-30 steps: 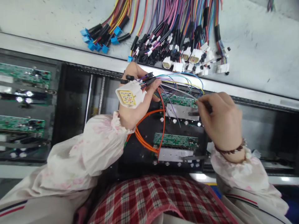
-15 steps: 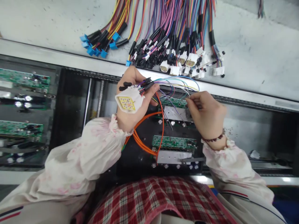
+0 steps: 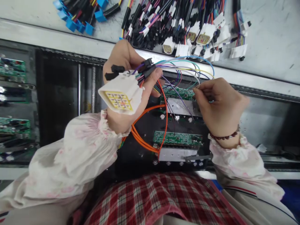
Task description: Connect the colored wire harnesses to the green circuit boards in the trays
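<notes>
Wiring harness sits gripped by the left fingers behind its connector, wires pinched between the right fingers.

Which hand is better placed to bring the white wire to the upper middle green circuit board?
Probably the right hand: it pinches the wire near the board; the left hand grips coloured wires behind the white plastic connector.

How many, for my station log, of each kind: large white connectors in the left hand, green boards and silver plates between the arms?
Large white connector in the left hand: 1
Green boards, one above the other: 2
Silver plates, one by each board: 2
Total: 5
</notes>
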Available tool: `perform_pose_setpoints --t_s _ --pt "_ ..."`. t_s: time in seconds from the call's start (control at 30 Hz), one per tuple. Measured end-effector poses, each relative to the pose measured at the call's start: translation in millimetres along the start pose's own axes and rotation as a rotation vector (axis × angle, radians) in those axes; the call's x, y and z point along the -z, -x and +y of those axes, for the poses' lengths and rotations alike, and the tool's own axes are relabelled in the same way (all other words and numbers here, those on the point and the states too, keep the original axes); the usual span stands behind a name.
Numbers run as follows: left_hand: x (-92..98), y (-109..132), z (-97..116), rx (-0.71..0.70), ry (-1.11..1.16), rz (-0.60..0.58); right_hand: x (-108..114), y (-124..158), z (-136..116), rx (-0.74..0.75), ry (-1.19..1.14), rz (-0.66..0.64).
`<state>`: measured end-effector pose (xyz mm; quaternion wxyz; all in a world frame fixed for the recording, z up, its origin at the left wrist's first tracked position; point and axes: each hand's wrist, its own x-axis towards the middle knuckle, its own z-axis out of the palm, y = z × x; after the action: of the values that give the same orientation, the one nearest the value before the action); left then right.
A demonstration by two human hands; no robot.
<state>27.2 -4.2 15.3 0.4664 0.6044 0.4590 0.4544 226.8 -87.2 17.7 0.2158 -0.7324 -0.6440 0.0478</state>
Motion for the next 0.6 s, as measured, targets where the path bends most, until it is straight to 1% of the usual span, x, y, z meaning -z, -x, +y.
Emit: perform_pose_setpoints --t_s 0.1,0.17,0.23,0.3,0.33,0.43,0.47,0.5,0.6 --pt "0.8 1 1 0.016 -0.016 0.009 5 2 -5 0.013 0.026 0.016" --pt "0.7 2 -2 0.074 -0.008 0.014 12 8 -10 0.049 0.067 0.002" --pt "0.0 3 -5 0.169 0.0 0.001 20 14 -16 0.124 0.107 -0.096" --pt "-0.9 4 -9 0.227 0.009 -0.02 27 19 -21 0.175 0.096 -0.195" --pt "-1.3 4 -10 0.226 0.017 -0.039 29 19 -24 0.163 0.075 -0.196" --pt "-1.5 4 -9 0.193 0.028 -0.077 28 12 -26 0.051 0.007 -0.04" --pt "-1.2 3 -8 0.196 0.015 -0.08 25 8 -25 0.029 -0.003 -0.01" --pt "-0.6 3 -6 0.209 -0.01 -0.076 21 4 -23 0.018 -0.006 -0.007" --pt "1.2 4 -3 0.25 -0.11 -0.06 9 -4 -17 0.024 -0.007 -0.057"
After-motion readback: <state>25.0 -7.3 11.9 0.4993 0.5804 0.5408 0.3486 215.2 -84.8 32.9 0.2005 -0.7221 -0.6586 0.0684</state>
